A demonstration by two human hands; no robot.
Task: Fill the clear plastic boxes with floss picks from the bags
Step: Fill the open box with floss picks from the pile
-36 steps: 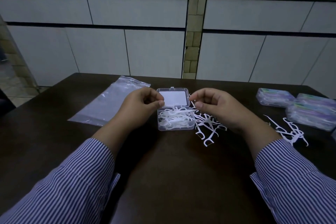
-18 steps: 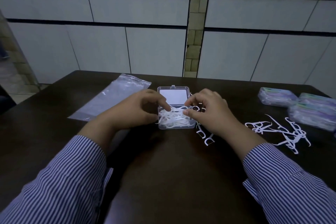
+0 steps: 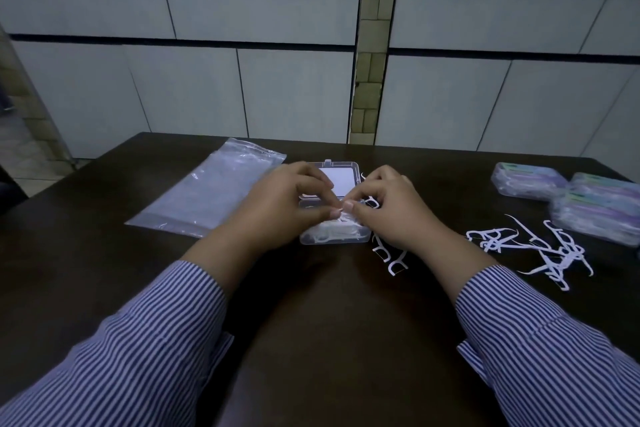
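Now both hands, left (image 3: 284, 208) and right (image 3: 388, 211), curl fingertips onto picks (image 3: 341, 227) in the open box (image 3: 334, 236) mid-tabletop, bag (image 3: 207, 194) toward the left edge, filled boxes (image 3: 571, 201) by the right edge.

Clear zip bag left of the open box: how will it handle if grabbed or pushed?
The flat clear plastic zip bag lies limp and creased on the dark table, so it would probably flop and fold if lifted by one edge. It looks nearly empty, so likely very light. Its glossy film may slide rather than resist when pushed.
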